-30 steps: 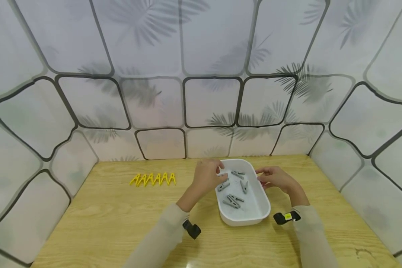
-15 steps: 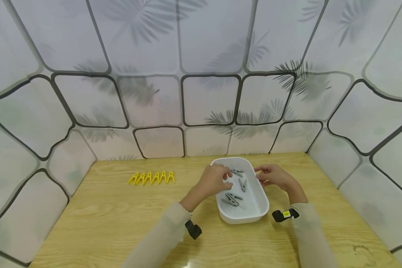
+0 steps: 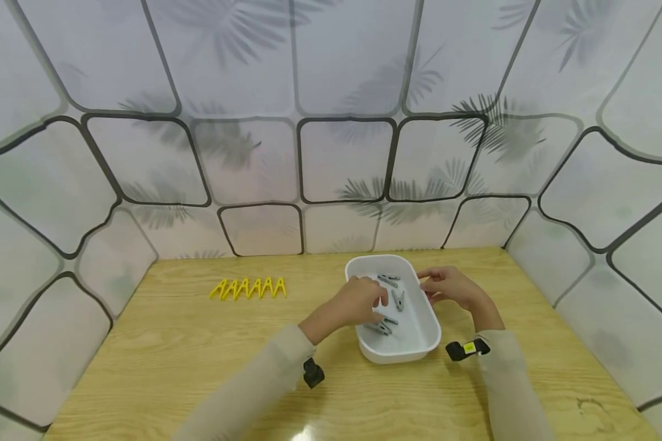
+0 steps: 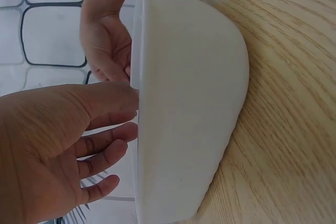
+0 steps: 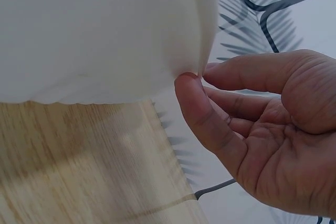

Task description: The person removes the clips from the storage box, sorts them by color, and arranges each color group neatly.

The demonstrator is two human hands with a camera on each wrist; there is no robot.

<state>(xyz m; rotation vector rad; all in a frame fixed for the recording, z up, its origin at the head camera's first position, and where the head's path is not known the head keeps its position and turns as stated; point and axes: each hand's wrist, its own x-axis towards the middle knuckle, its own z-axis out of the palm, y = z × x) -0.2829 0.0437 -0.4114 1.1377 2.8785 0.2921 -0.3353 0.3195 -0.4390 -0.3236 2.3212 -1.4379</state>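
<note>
Shifted toward the tray's (image 3: 399,357) near edge, the left hand (image 3: 361,300) is half-open over clips (image 3: 399,305), seemingly empty; the right hand (image 3: 450,286) pinches the right edge, presumably for steadiness.

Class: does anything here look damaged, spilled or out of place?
A dark curved mark on the table, near right, breaks the grain; stain or scratch, I can't tell. Nothing looks spilled: the visible grey clips lie inside the white tray.

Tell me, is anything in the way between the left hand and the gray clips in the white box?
Nothing that I can see. The left hand already reaches over the rim, the white box has no lid, and the right hand holds the opposite side, away from the gray clips.
</note>
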